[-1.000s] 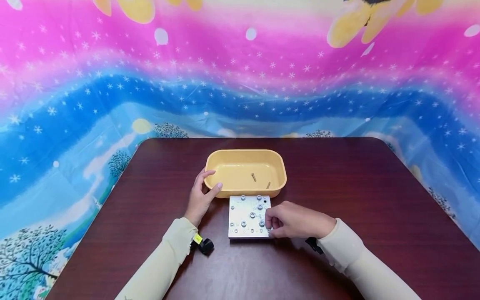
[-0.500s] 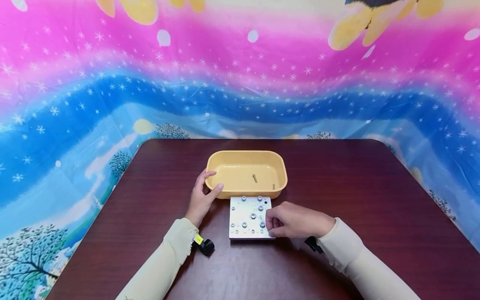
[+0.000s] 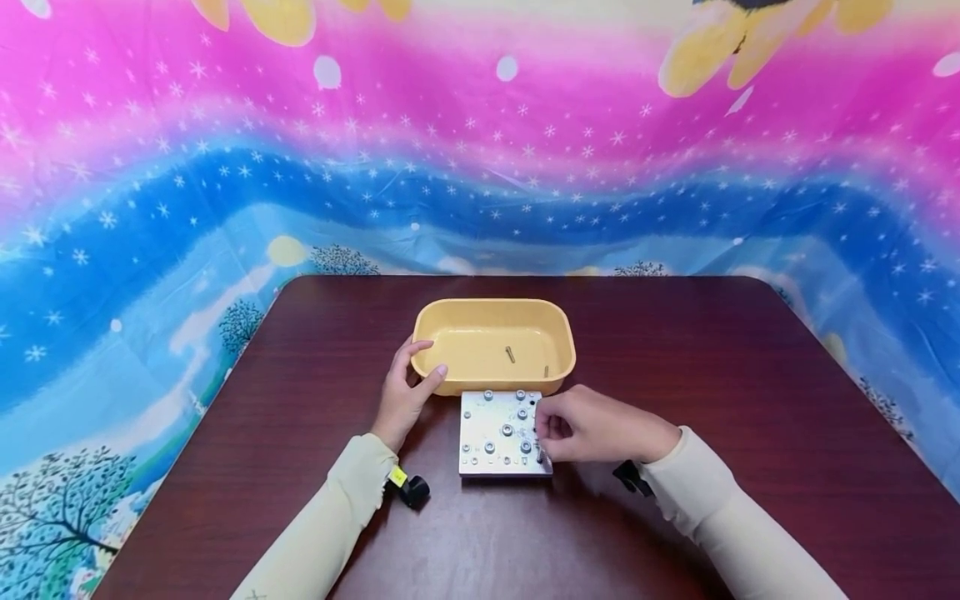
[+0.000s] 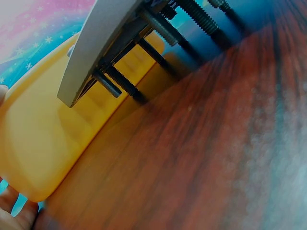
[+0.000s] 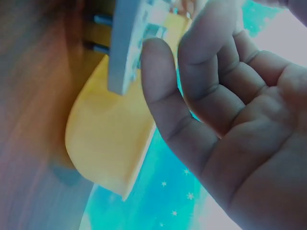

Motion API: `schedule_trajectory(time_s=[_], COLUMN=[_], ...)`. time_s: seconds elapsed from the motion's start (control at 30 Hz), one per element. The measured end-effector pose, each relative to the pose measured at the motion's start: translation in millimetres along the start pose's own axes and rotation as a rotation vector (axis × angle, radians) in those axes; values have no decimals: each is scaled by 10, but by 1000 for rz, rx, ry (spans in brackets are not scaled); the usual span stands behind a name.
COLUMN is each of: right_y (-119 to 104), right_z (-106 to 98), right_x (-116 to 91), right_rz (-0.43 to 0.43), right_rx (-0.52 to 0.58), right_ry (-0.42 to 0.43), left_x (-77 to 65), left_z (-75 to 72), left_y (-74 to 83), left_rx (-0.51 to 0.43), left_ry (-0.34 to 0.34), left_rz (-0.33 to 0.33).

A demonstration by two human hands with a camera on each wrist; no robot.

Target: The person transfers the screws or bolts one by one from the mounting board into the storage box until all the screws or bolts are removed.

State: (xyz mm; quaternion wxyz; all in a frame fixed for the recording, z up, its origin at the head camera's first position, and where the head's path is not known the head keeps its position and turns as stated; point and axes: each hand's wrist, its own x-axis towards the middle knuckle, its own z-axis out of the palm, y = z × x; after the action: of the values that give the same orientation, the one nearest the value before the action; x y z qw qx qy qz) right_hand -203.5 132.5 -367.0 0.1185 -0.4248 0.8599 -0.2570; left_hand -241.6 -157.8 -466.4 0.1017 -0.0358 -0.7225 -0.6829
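A silver metal plate (image 3: pixel 477 429) with several socket-head screws stands just in front of a yellow plastic tub (image 3: pixel 491 388). Screw shanks (image 4: pixel 197 16) stick out below the plate in the left wrist view, holding it above the table. My left hand (image 3: pixel 403 398) grips the tub's left end, thumb at the front and a finger over the rim. At the plate's right edge, my right hand (image 3: pixel 600 423) pinches with curled fingers; a dark screw (image 3: pixel 540 457) shows just beneath the fingertips, its top hidden. Two loose screws, one longer (image 3: pixel 510 355) and one shorter (image 3: pixel 546 372), lie in the tub.
The dark red-brown table (image 3: pixel 697 358) spreads out on both sides of the tub. Behind it hangs a pink and blue printed cloth (image 3: pixel 480 175). A black wrist camera (image 3: pixel 413 492) sits under the left sleeve cuff.
My right hand has risen slightly from the plate's lower right corner, and a dark screw now shows under its fingertips. The small screw in the tub shifted to the right earlier. My left hand stays put.
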Motion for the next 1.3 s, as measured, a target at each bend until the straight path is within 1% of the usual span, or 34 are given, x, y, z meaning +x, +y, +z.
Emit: schedule_trajectory(time_s=[0.13, 0.27, 0.37, 0.47, 0.63, 0.73, 0.87, 0.97, 1.1, 1.2, 1.3], right_y=[41, 144, 242, 342, 498, 583, 681, 750, 788, 798, 817], right_z=[-124, -252, -331, -380, -383, -345, -267, -207, -158, -146, -139], right_x=[46, 175, 319, 462, 666, 775, 889, 941, 979, 986, 990], right_rz=[4, 36, 91, 165, 269, 304, 320, 326, 335, 327, 317], right_rx=[1, 14, 24, 31, 26, 22, 18, 9, -3, -11, -18], right_ry=[73, 154, 206, 255, 316, 336, 361, 367, 365, 367, 360], left_x=[14, 15, 15, 15, 10, 9, -2, -46, -110, -122, -122], left_z=[-6, -5, 0, 9, 17, 9, -1, 1, 0, 7, 9], left_y=[-12, -17, -14, -15, -30, -28, 30, 156, 307, 328, 316], left_rx=[3, 0, 0, 1, -9, -12, -31, -40, -25, -20, -23], left_ry=[-11, -2, 11, 19, 23, 21, 10, -3, -8, -4, -5], left_rz=[-1, 11, 23, 39, 40, 31, 32, 41, 44, 42, 42])
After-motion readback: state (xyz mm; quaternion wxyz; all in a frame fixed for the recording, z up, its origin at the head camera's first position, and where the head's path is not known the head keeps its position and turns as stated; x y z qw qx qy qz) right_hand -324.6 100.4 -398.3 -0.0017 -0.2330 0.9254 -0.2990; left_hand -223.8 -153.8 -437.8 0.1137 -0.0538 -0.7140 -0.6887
